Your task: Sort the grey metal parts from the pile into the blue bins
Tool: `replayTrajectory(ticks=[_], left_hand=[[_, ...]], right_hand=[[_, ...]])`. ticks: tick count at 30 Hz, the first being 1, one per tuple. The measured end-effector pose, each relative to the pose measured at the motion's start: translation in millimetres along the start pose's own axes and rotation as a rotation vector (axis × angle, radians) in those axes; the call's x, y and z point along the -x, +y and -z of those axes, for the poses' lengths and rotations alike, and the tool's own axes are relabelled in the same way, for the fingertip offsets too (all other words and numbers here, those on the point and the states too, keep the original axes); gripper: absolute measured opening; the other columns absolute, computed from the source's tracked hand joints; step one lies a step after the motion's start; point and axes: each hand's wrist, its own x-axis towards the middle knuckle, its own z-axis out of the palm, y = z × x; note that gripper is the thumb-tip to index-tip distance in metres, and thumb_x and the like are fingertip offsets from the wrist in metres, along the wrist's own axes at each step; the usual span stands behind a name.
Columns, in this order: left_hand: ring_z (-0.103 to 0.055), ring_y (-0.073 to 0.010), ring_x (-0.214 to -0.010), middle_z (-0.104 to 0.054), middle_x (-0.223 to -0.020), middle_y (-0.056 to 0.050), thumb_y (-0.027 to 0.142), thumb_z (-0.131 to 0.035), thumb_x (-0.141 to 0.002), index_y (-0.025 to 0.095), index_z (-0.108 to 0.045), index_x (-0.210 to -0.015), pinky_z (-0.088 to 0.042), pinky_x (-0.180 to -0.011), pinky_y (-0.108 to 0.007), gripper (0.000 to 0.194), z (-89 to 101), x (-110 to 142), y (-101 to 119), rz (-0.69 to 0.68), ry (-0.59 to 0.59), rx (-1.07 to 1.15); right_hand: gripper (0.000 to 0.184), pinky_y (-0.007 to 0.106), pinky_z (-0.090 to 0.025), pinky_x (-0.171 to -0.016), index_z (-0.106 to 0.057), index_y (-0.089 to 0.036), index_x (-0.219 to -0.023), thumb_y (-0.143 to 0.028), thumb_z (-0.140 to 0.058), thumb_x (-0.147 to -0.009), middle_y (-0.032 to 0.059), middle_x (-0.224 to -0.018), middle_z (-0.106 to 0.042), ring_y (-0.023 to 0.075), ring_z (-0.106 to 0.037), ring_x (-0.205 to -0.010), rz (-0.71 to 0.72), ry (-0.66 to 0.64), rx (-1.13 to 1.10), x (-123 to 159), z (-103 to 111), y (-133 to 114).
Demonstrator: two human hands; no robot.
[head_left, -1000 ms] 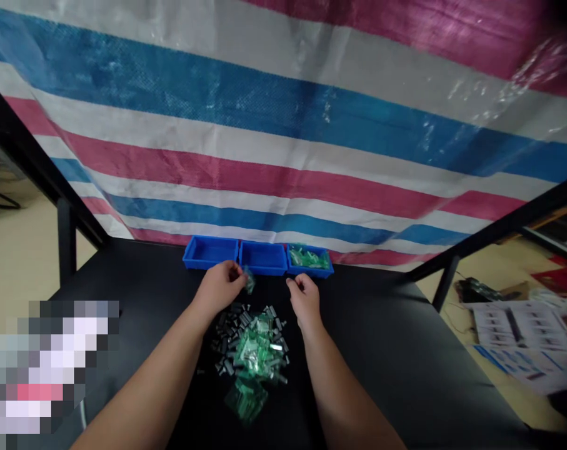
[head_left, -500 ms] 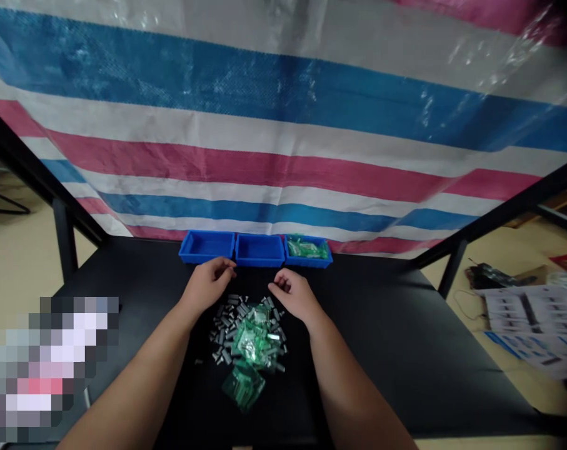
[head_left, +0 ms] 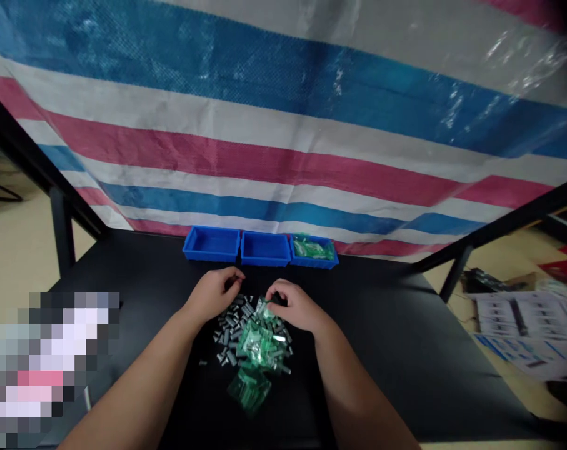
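My left hand [head_left: 216, 292] hovers at the far left edge of a pile, its thumb and fingertips drawn close together; anything between them is too small to make out. My right hand [head_left: 293, 304] reaches over the pile's far right side, thumb and fingers apart around the end of a clear green packet [head_left: 264, 307]. Whether they grip it I cannot tell. Below the hands lie more green plastic packets [head_left: 259, 347], heaped over loose grey cylindrical pieces [head_left: 227, 337] and small silvery screws [head_left: 224, 359]. One separate green packet [head_left: 250, 390] lies nearest me.
Three blue bins stand in a row at the back: the left bin [head_left: 212, 255] and middle bin [head_left: 265, 260] show bare floors, and the right bin [head_left: 315, 262] holds green packets. A striped sheet [head_left: 283, 156] hangs behind the black table [head_left: 386, 350]. A blurred-out patch covers the left corner.
My right hand has moved down and left, onto the far end of the pile. My left hand has shifted slightly right and its fingertips have drawn together. The view has turned a little.
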Motion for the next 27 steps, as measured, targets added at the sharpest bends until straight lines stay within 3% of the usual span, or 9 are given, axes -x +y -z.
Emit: replayTrajectory(ticks=[5, 8, 11, 13, 18, 21, 24, 27], left_hand=[[-0.057, -0.0148, -0.059, -0.069, -0.071, 0.0, 0.034, -0.05, -0.09, 0.022, -0.07, -0.1, -0.039, -0.06, -0.027, 0.024, 0.7, 0, 0, 0.011, -0.008, 0.022], [-0.057, -0.0148, -0.059, -0.068, -0.071, 0.001, 0.034, -0.051, -0.09, 0.023, -0.069, -0.1, -0.04, -0.06, -0.027, 0.024, 0.7, -1, -1, 0.008, -0.005, 0.038], [-0.056, -0.0146, -0.059, -0.068, -0.071, 0.002, 0.034, -0.051, -0.091, 0.022, -0.069, -0.1, -0.04, -0.06, -0.027, 0.024, 0.4, -1, -2, 0.005, -0.003, 0.045], [-0.056, -0.0146, -0.059, -0.067, -0.07, 0.002, 0.034, -0.051, -0.091, 0.022, -0.069, -0.1, -0.04, -0.06, -0.027, 0.024, 0.1, -1, -3, 0.008, -0.005, 0.048], [-0.055, -0.0146, -0.058, -0.067, -0.07, 0.001, 0.034, -0.051, -0.09, 0.022, -0.069, -0.1, -0.039, -0.06, -0.027, 0.023, 0.3, -1, -4, 0.014, -0.011, 0.05], [-0.056, -0.0145, -0.059, -0.068, -0.071, 0.001, 0.033, -0.051, -0.09, 0.022, -0.069, -0.1, -0.039, -0.061, -0.028, 0.023, 0.4, -1, -3, 0.01, -0.012, 0.036], [-0.056, -0.0145, -0.059, -0.067, -0.071, 0.001, 0.031, -0.051, -0.09, 0.022, -0.07, -0.099, -0.038, -0.06, -0.027, 0.023, -0.5, -1, -3, 0.003, -0.004, 0.019], [-0.056, -0.0141, -0.06, -0.067, -0.071, 0.001, 0.029, -0.051, -0.09, 0.022, -0.07, -0.099, -0.036, -0.06, -0.027, 0.022, -2.2, -1, -4, -0.007, -0.007, 0.005]], right_hand=[[0.011, 0.019, -0.029, -0.045, -0.062, -0.019, -0.076, -0.026, -0.07, -0.074, -0.0064, -0.059, -0.048, 0.0081, -0.041, -0.05, -0.27, 0.038, -0.414, -2, 10, 11], [0.021, 0.017, -0.023, -0.039, -0.056, -0.021, -0.076, -0.032, -0.073, -0.069, -0.0084, -0.056, -0.046, 0.007, -0.039, -0.044, -0.326, 0.282, -0.708, -4, 20, 14], [0.032, 0.017, -0.031, -0.04, -0.052, -0.022, -0.08, -0.039, -0.077, -0.068, -0.0056, -0.064, -0.057, 0.01, -0.052, -0.051, -0.269, 0.565, -0.883, -5, 28, 13], [0.039, 0.017, -0.032, -0.039, -0.051, -0.022, -0.082, -0.043, -0.08, -0.067, -0.0035, -0.069, -0.062, 0.011, -0.055, -0.053, -0.285, 0.618, -0.877, -5, 30, 13], [0.04, 0.018, -0.031, -0.037, -0.052, -0.02, -0.075, -0.05, -0.079, -0.07, 0.0002, -0.069, -0.065, 0.0114, -0.053, -0.05, -0.371, 0.517, -0.616, -7, 23, 24], [0.033, 0.02, -0.035, -0.043, -0.057, -0.019, -0.075, -0.048, -0.075, -0.076, -0.0002, -0.067, -0.063, 0.0116, -0.053, -0.054, -0.293, 0.446, -0.369, -3, 21, 26], [0.026, 0.022, -0.041, -0.053, -0.068, -0.02, -0.083, -0.043, -0.077, -0.076, -0.0004, -0.07, -0.064, 0.0122, -0.054, -0.06, -0.137, 0.145, -0.179, 4, 21, 13], [0.037, 0.023, -0.04, -0.055, -0.073, -0.021, -0.092, -0.042, -0.087, -0.065, 0.0009, -0.08, -0.068, 0.0128, -0.054, -0.063, -0.046, -0.098, -0.042, 11, 17, -8]])
